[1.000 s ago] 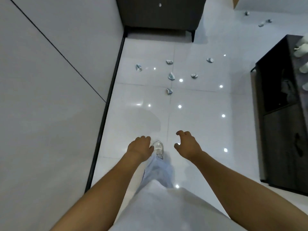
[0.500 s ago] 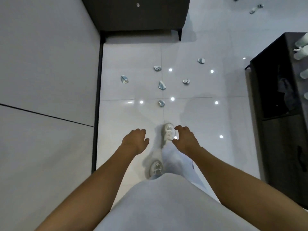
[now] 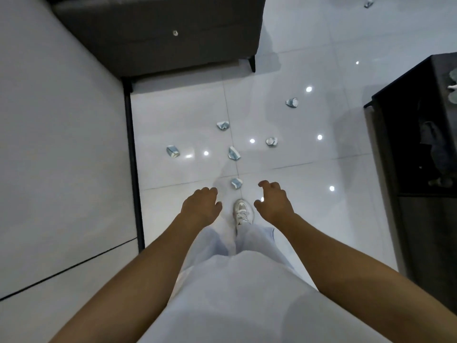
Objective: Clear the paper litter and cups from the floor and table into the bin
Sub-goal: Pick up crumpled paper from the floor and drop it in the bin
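Observation:
Several crumpled blue-and-white paper scraps lie on the glossy white floor ahead of me. The nearest scrap sits just beyond my white shoe; others lie at the left, centre and right. My left hand and my right hand hang in front of me with loosely curled fingers, holding nothing. Both are apart from the scraps. No bin is in view.
A white wall with a dark baseboard runs along the left. A dark sofa stands at the far end. A dark cabinet with pale objects on top lines the right. Another scrap lies far off.
I have walked forward; the scraps are now closer and the nearest lies just past my foot. Both hands stay empty and loosely curled.

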{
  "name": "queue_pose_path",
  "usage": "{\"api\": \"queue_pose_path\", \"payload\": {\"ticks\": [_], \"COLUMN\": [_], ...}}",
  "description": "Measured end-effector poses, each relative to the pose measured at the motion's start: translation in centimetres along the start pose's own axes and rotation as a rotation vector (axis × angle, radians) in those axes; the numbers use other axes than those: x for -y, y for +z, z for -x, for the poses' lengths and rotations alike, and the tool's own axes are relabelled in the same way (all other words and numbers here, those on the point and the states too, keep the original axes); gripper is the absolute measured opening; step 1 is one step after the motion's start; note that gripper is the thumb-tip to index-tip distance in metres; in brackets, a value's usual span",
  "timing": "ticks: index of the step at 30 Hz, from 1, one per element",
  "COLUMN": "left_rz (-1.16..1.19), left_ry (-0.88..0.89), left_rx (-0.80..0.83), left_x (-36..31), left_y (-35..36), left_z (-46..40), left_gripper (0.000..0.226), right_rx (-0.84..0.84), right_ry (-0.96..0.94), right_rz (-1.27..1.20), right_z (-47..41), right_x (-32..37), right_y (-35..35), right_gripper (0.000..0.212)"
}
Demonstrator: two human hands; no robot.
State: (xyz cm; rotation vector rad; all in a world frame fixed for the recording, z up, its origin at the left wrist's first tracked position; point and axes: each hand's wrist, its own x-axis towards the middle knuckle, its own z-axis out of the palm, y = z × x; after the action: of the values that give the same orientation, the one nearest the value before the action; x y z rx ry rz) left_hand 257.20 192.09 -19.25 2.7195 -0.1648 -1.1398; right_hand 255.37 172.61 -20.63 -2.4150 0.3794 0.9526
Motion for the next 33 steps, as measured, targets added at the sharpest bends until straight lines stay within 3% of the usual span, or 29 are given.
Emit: {"api": "queue_pose_path", "payload": {"ticks": [8,17,25,33], "left_rz": [-0.081,-0.357,-0.422,-0.411], "left_ry": [0.12,0.285,0.309,0.451], "left_rx": [0.126,0.252,0.284,0.323], "left_x": [3.0,7.9,10.7,11.8], "left_y": [-6.0,-7.9,0.5,15.6], "left_z": [-9.3,-20.8,-33.0,-47.2], "left_gripper": [0.038,0.035,0.033,0.039], "right_rx": [-0.024,-0.129,-0.076,-0.069], "right_ry": [0.186,0.405,0.468,0.542], "right_rz": [-0.17,-0.426,-0.478,-0.456], "right_z": [-6.5,-14.2,-24.8,-39.4], "right_x": [4.0,6.1,1.2,-7.7], "right_y": [-0.8,4.4,15.6,30.4], "right_gripper": [0.051,0.053,0.056,0.061]}}
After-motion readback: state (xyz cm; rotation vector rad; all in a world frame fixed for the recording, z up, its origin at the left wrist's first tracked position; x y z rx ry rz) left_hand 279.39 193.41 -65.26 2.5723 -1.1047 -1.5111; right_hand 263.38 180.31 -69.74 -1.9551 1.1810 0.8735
